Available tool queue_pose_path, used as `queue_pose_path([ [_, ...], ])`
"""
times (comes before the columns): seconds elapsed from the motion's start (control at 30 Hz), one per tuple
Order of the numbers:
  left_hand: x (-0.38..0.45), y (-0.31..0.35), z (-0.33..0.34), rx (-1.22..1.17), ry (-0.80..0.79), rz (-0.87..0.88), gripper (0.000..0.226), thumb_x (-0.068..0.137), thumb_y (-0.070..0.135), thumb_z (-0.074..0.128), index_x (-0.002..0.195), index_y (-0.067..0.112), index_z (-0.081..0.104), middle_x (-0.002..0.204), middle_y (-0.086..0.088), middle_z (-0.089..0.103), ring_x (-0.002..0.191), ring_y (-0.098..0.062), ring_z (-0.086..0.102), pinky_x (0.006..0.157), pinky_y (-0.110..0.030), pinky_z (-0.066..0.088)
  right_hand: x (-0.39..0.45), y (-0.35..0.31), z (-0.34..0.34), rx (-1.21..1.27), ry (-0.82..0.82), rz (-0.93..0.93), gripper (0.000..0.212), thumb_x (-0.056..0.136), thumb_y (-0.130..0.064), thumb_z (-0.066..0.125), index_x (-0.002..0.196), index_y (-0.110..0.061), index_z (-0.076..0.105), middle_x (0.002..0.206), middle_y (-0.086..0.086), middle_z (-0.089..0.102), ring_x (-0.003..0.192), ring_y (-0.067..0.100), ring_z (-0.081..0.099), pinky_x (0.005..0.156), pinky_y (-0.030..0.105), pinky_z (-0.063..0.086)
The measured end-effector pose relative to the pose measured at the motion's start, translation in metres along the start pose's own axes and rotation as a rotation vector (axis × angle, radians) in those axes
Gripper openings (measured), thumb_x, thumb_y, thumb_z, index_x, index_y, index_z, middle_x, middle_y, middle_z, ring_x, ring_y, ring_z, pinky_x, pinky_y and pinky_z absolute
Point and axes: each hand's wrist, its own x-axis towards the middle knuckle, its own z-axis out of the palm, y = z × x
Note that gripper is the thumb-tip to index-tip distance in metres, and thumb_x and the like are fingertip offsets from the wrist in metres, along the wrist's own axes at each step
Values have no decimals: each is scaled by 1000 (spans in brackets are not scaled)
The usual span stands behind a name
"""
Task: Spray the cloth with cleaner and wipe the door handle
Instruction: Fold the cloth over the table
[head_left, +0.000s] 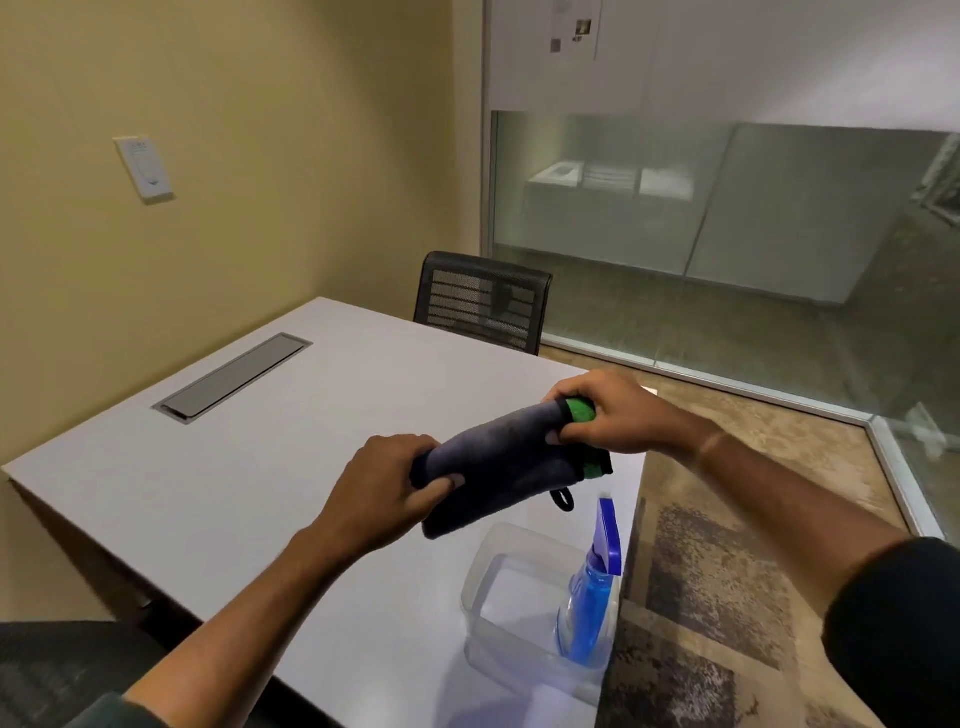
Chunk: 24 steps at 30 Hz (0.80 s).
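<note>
Both grips are clenching the rolled cloth (498, 457), left hand (387, 486) and right hand (605, 413) at opposite ends. Below the right grip, nearer it than the left, the spray bottle (595, 587) is standing upright in a clear tub (488, 587) on the bench (291, 452).

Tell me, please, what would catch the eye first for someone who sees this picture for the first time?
First the dark cloth with a green edge, held at its two ends by the left hand and the right hand above the white table. Next the blue spray bottle, which stands in a clear plastic container at the table's near right corner, below the cloth. A black mesh chair stands at the far side.
</note>
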Motion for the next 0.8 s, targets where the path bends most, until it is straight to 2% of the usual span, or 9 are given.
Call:
queue_pose_path([
  [0.17, -11, -10, 20, -54, -34, -123, 17, 83, 41, 69, 74, 28, 63, 58, 14, 59, 56, -4, 57, 50, -11, 35, 23, 9, 25, -43, -135, 31, 20, 79, -22, 73, 98, -24, 67, 95, -6, 67, 90, 9, 60, 78, 27, 52],
  [0.33, -29, -17, 59, -106, -121, -272, 16, 81, 37, 67, 72, 25, 63, 61, 12, 62, 58, -6, 58, 50, -12, 33, 46, 25, 61, -213, -340, 69, 21, 77, -23, 72, 93, -29, 60, 92, -6, 61, 88, 14, 58, 74, 31, 52],
  [0.4, -36, -19, 77, -125, -151, -328, 19, 82, 39, 66, 75, 22, 64, 64, 9, 64, 61, -8, 59, 51, -17, 39, 53, 31, 77, -281, -432, 87, 23, 75, -25, 73, 92, -31, 57, 89, -8, 56, 86, 15, 57, 70, 29, 50],
  [0.47, -41, -21, 95, -143, -173, -384, 23, 81, 41, 65, 75, 18, 64, 65, 6, 65, 61, -11, 60, 54, -23, 46, 60, 38, 92, -352, -505, 102, 28, 75, -28, 74, 95, -33, 56, 92, -6, 50, 86, 15, 53, 70, 27, 46],
  [0.53, -45, -20, 111, -168, -186, -451, 25, 79, 40, 64, 71, 16, 61, 63, 3, 64, 61, -13, 60, 54, -26, 45, 67, 43, 105, -409, -564, 111, 33, 74, -29, 76, 103, -31, 58, 100, -3, 51, 88, 16, 52, 74, 29, 46],
  [0.6, -48, -20, 125, -198, -197, -519, 26, 77, 38, 63, 70, 14, 60, 63, 2, 64, 59, -14, 60, 52, -25, 45, 73, 47, 119, -470, -616, 115, 41, 73, -29, 78, 110, -27, 61, 107, 1, 56, 88, 17, 53, 77, 30, 49],
  [0.67, -50, -20, 139, -229, -206, -572, 24, 79, 37, 63, 70, 15, 59, 62, 4, 62, 58, -13, 59, 47, -16, 41, 80, 49, 131, -537, -671, 112, 47, 72, -29, 80, 114, -23, 61, 111, 2, 56, 86, 18, 56, 79, 34, 55],
  [0.73, -51, -19, 149, -262, -221, -611, 21, 84, 37, 64, 72, 22, 55, 63, 11, 56, 56, -9, 56, 44, -9, 35, 87, 49, 140, -586, -733, 112, 44, 71, -27, 81, 110, -21, 62, 104, 1, 56, 77, 19, 61, 71, 36, 59],
  [0.8, -50, -18, 159, -292, -216, -648, 22, 85, 35, 64, 71, 25, 51, 63, 12, 53, 55, -7, 53, 42, -7, 36, 95, 49, 147, -619, -792, 113, 30, 70, -24, 82, 92, -21, 62, 89, -1, 54, 66, 20, 65, 62, 37, 61],
])
